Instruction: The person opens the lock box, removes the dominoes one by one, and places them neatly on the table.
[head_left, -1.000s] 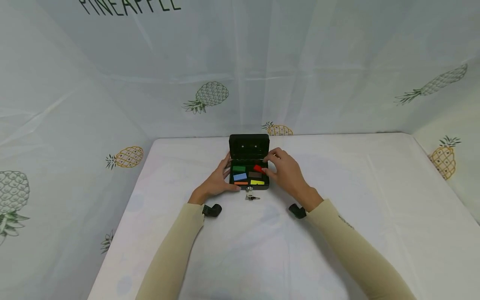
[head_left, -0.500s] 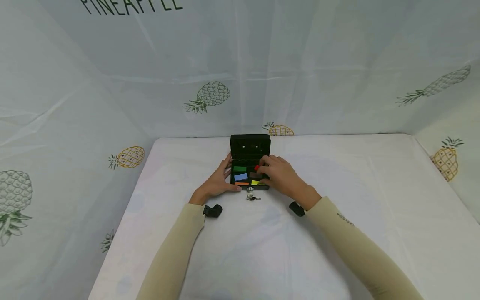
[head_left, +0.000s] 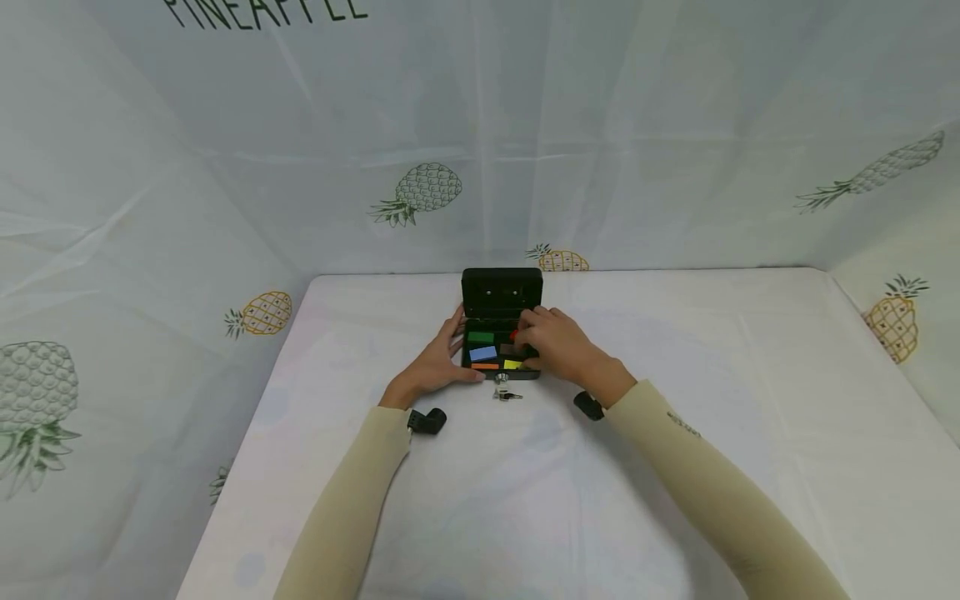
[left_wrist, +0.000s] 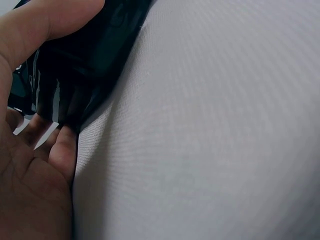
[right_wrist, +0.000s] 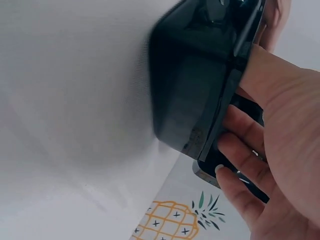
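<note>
A small black cash box (head_left: 502, 293) stands with its lid raised at the back of the table. My left hand (head_left: 437, 362) grips its left side, the thumb at the front corner and the fingers along the side wall. Inside lie a green block (head_left: 481, 337), a blue block (head_left: 483, 353), an orange block (head_left: 484, 366), a brown block (head_left: 507, 349) and a yellow block (head_left: 512, 364). My right hand (head_left: 562, 346) reaches over the right wall into the box. A sliver of a red block (head_left: 513, 335) shows beside its fingertips; whether they pinch it, I cannot tell.
Keys (head_left: 508, 396) hang at the front lock of the box. White cloth covers the table (head_left: 495, 500), and a pineapple-print curtain (head_left: 600, 150) rises right behind it. A dark wrist camera (head_left: 427, 422) sits below my left hand.
My right hand has moved left and farther over the box, covering most of the red block and part of the yellow one. The left hand keeps its place on the box.
</note>
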